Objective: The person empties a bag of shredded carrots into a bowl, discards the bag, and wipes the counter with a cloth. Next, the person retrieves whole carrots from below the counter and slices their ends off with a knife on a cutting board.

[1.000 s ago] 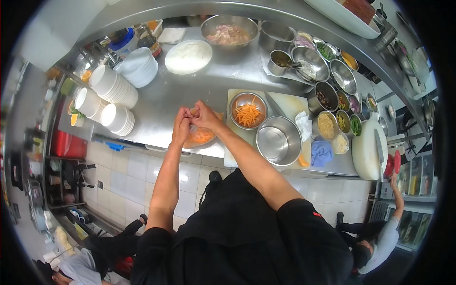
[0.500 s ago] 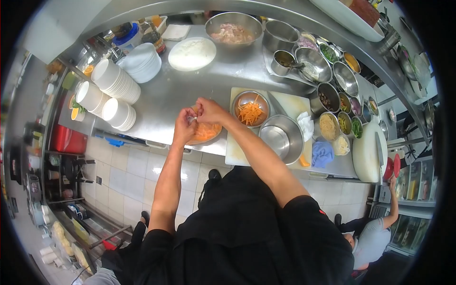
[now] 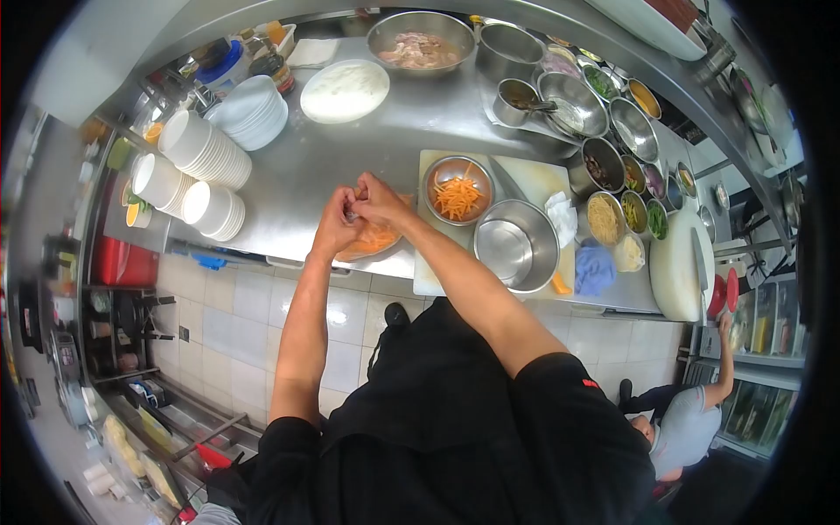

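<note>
The clear bag of orange strips (image 3: 374, 239) lies close to the front edge of the worktop (image 3: 293, 188), held between the person's two hands. The left hand (image 3: 337, 224) and right hand (image 3: 378, 199) meet over it, the grip of each pinched on its gathered top. Bare steel leaves room leftward as far as three stacks of white tubs (image 3: 214, 153), and behind up to one oval white dish (image 3: 345, 91). Rightward, room ends at one cutting board (image 3: 544, 179), just beside, carrying one bowl of orange strips (image 3: 487, 194) and one steel pot (image 3: 516, 245).
</note>
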Action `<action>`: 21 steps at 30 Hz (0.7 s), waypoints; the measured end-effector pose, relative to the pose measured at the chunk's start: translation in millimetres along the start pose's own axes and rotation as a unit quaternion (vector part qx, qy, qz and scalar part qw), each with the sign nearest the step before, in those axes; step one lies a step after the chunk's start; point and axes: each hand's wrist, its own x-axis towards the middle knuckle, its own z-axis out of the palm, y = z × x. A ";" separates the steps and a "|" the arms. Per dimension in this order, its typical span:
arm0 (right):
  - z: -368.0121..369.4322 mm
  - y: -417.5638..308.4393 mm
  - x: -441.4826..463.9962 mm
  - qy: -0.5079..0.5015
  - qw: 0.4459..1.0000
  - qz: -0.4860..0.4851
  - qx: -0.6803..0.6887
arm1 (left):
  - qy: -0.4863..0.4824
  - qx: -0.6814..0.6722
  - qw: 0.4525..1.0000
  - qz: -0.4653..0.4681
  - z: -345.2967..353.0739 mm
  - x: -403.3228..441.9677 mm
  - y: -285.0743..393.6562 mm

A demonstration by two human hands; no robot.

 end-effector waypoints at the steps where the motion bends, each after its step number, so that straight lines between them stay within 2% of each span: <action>1: 2.5 6.6 2.1 0.018 1.000 -0.001 0.007 | 0.022 -0.037 0.999 0.007 3.4 -1.6 2.7; 3: -0.9 6.4 4.3 0.036 0.999 -0.005 0.012 | 0.046 -0.073 0.996 0.018 5.8 -1.2 3.5; 5: -14.8 -15.2 -4.0 -0.015 0.997 -0.003 -0.081 | 0.068 -0.134 0.987 0.059 6.5 -2.1 -7.4; 6: -17.8 -17.7 -5.1 -0.016 0.997 -0.002 -0.081 | 0.068 -0.134 0.987 0.058 5.3 -2.3 -10.1; 8: -23.7 -21.6 -10.0 -0.055 0.983 -0.114 -0.137 | 0.067 -0.123 0.990 0.035 5.6 -3.5 -15.9; 11: -25.4 -38.3 -14.6 -0.071 0.967 -0.114 -0.216 | 0.062 -0.145 0.985 0.078 6.4 1.8 -26.1; 14: -18.9 -23.1 -11.5 -0.035 0.974 -0.133 -0.180 | 0.064 -0.111 0.991 0.034 5.4 -2.2 1.6; 15: -15.6 -21.5 -14.9 -0.038 0.974 -0.132 -0.179 | 0.066 -0.112 0.991 0.031 3.5 -3.6 4.0; 17: -9.1 -19.2 -19.8 0.031 0.997 -0.043 -0.047 | 0.020 0.015 1.000 -0.018 -0.1 -1.0 9.3; 18: -7.0 -17.4 -18.8 0.030 0.998 -0.043 -0.047 | 0.021 0.015 0.999 -0.019 1.2 0.0 2.7; 20: -3.8 -13.2 -14.5 0.105 0.993 0.026 -0.038 | 0.037 -0.034 0.998 0.028 5.1 3.6 -14.6; 21: -3.7 -13.2 -12.7 0.106 0.993 0.026 -0.037 | 0.036 -0.033 0.998 0.028 6.1 4.3 -11.0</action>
